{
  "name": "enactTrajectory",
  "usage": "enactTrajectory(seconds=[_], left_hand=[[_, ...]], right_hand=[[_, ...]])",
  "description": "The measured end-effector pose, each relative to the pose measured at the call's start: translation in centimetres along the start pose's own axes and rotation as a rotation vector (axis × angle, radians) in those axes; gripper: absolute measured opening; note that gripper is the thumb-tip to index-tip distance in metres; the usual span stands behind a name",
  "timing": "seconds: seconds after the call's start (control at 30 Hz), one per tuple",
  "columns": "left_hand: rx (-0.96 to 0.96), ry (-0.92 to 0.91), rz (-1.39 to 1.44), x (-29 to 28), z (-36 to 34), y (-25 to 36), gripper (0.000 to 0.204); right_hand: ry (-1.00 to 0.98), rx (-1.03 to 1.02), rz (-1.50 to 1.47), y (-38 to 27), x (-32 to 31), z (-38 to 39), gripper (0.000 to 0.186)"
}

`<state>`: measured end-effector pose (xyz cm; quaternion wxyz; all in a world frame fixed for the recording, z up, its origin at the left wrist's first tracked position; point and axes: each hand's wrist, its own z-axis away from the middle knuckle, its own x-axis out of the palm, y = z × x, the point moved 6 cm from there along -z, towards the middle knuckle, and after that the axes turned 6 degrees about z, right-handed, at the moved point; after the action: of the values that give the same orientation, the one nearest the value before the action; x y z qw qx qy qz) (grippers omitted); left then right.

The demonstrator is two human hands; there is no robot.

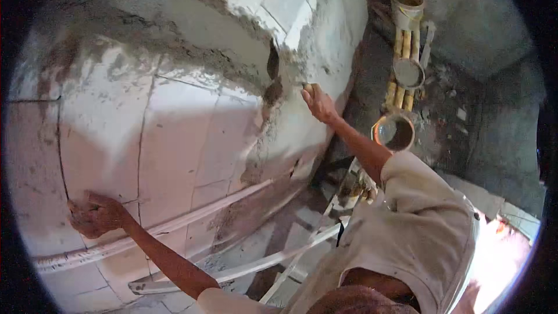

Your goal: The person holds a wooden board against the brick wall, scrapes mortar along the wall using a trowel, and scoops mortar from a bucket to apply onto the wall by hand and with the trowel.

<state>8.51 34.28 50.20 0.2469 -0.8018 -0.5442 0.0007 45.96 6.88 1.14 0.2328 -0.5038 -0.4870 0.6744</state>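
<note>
My right hand (317, 103) is raised at the wall's outer corner, closed around the handle of a trowel (273, 64). The dark blade lies against a wet grey mortar band (226, 67) that runs across the white block wall (174, 134). My left hand (93, 215) is low on the left and presses against the bare blocks with curled fingers, holding nothing. It rests just above a white pipe (145, 237) that slants along the wall.
A second white pipe (256, 266) runs lower down. Below on the grey floor stand a pale bucket (407, 3), a round pan of mortar (408, 72) and an orange-rimmed bucket (395, 132), beside bamboo poles (400, 90). A metal frame (340, 197) stands under my right arm.
</note>
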Motion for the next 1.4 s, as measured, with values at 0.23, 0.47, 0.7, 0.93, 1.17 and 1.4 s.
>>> enactTrajectory(seconds=[0.23,0.47,0.7,0.93,1.17,1.4], left_hand=[[-0.189,-0.029,0.108,-2.5,-1.4,1.6,0.05],[-0.281,-0.092,0.171,-3.2,-1.4,0.9,0.043],[-0.287,-0.122,0.234,-2.8,-1.3,2.3,0.045],[-0.31,-0.082,0.221,-3.0,-0.7,1.3,0.047],[-0.308,-0.162,0.222,-3.2,-1.0,1.1,0.045],[-0.263,-0.088,0.24,-3.0,-1.8,1.9,0.05]], right_hand=[[-0.142,-0.256,0.352,3.6,1.2,0.4,0.034],[0.374,-0.767,-0.107,-35.5,-22.9,-3.3,0.036],[1.071,-1.255,0.323,-65.2,-41.8,-5.1,0.045],[1.011,-1.137,0.574,-75.9,-44.2,-2.1,0.044],[1.022,-1.063,0.412,-80.3,-43.2,-3.3,0.037],[1.102,-1.093,1.36,-82.6,-42.6,-9.7,0.033]])
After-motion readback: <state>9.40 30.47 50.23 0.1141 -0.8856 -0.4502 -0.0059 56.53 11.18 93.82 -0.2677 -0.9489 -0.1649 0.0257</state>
